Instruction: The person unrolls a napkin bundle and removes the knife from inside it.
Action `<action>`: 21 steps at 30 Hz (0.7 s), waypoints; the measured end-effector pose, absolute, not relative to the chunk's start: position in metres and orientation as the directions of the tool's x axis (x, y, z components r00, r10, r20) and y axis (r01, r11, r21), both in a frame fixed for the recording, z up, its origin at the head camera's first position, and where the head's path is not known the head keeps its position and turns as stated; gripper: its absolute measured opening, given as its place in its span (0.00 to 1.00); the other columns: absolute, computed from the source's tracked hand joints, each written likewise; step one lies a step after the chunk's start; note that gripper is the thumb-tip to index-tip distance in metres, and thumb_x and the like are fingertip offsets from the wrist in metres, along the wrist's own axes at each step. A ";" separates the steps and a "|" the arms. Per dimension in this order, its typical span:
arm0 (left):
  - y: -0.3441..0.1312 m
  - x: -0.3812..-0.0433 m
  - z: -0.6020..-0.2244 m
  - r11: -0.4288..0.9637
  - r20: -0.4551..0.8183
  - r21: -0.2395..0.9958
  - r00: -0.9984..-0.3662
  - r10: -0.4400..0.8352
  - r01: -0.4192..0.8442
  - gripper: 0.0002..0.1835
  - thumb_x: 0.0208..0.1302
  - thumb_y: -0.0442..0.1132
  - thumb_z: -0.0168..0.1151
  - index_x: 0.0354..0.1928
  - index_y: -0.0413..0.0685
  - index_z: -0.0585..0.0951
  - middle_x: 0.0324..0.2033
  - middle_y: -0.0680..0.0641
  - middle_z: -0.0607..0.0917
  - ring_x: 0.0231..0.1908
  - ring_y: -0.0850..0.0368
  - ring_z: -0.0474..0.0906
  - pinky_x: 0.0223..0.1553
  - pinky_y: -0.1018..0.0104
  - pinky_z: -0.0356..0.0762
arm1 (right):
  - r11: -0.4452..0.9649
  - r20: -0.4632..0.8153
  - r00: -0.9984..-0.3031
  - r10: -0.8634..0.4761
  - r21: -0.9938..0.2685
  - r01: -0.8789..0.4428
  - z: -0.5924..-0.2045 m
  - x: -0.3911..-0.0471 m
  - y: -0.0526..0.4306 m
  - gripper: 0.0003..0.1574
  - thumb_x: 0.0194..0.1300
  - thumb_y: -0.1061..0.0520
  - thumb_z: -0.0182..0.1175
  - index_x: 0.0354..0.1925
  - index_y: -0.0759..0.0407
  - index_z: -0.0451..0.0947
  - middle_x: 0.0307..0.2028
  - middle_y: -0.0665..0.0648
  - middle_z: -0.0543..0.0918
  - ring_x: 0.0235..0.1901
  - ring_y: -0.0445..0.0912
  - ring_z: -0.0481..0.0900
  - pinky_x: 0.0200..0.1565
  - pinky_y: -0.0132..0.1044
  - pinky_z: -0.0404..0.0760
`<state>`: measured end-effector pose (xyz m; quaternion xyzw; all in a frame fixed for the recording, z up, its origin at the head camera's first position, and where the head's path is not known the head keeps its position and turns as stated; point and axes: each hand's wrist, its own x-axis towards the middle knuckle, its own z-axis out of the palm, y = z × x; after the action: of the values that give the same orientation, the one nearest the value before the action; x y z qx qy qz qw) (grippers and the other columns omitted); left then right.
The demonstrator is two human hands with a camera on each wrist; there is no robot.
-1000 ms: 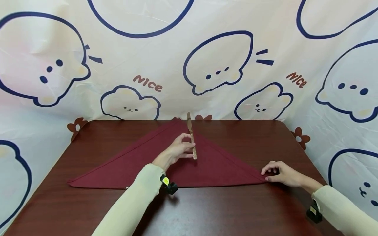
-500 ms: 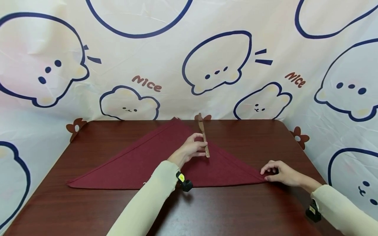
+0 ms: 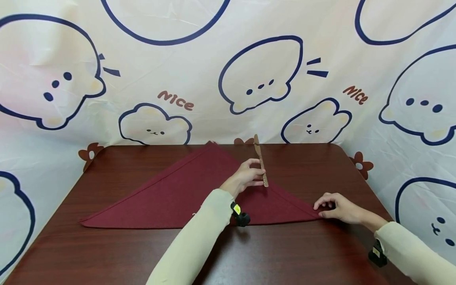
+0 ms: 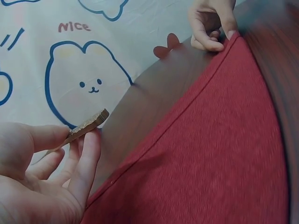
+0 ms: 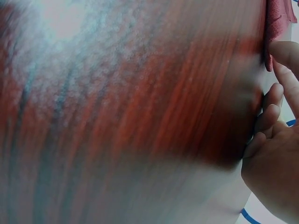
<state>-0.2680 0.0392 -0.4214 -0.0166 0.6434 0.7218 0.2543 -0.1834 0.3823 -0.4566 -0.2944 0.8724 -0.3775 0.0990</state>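
My left hand (image 3: 244,176) holds a gold table knife (image 3: 261,160) by its patterned handle, blade pointing away toward the back wall. In the left wrist view, the thumb and fingers pinch the handle (image 4: 88,125) above the cloth. Below it a dark red napkin (image 3: 178,194), folded into a large triangle, lies on the table with its tip at the far edge and its long fold facing me. At the triangle's right corner my right hand (image 3: 342,208) pinches the cloth between thumb and forefinger; that corner (image 5: 276,21) also shows in the right wrist view.
The brown wooden table (image 3: 142,257) reaches back to a pale wall sheet (image 3: 199,71) printed with cartoon animals. The same sheet closes in the left and right sides. Each sleeve has a small black wrist camera (image 3: 241,215).
My left hand has carried the knife to the right over the napkin, toward the right hand. The right hand and the napkin have stayed in place.
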 end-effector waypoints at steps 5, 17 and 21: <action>0.053 -0.271 -0.423 -0.066 -0.340 0.919 -0.868 0.363 -0.388 0.29 0.71 0.30 0.58 0.71 0.49 0.66 0.60 0.37 0.80 0.53 0.48 0.83 0.53 0.54 0.85 | 0.544 0.052 -0.809 -0.586 -0.714 -0.440 -0.458 -0.183 0.383 0.09 0.63 0.64 0.68 0.40 0.52 0.84 0.32 0.53 0.80 0.31 0.43 0.69 0.32 0.36 0.66; 0.074 -0.279 -0.425 -0.070 -0.378 0.906 -0.873 0.307 -0.417 0.28 0.70 0.29 0.60 0.70 0.48 0.68 0.54 0.38 0.81 0.55 0.46 0.83 0.51 0.56 0.86 | 0.558 0.040 -0.817 -0.575 -0.712 -0.427 -0.455 -0.184 0.384 0.08 0.62 0.63 0.69 0.40 0.51 0.85 0.33 0.54 0.81 0.31 0.41 0.69 0.33 0.36 0.66; 0.083 -0.279 -0.426 -0.068 -0.390 0.901 -0.867 0.311 -0.429 0.29 0.70 0.28 0.59 0.71 0.47 0.67 0.55 0.37 0.81 0.56 0.45 0.82 0.52 0.55 0.85 | 0.561 0.030 -0.820 -0.572 -0.715 -0.417 -0.455 -0.184 0.383 0.09 0.62 0.62 0.69 0.40 0.51 0.85 0.34 0.56 0.82 0.31 0.41 0.69 0.33 0.36 0.66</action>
<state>-0.2790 0.0831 -0.4260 -0.0466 0.6338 0.7292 0.2537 -0.1838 0.3835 -0.4549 -0.2817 0.8774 -0.3745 0.1032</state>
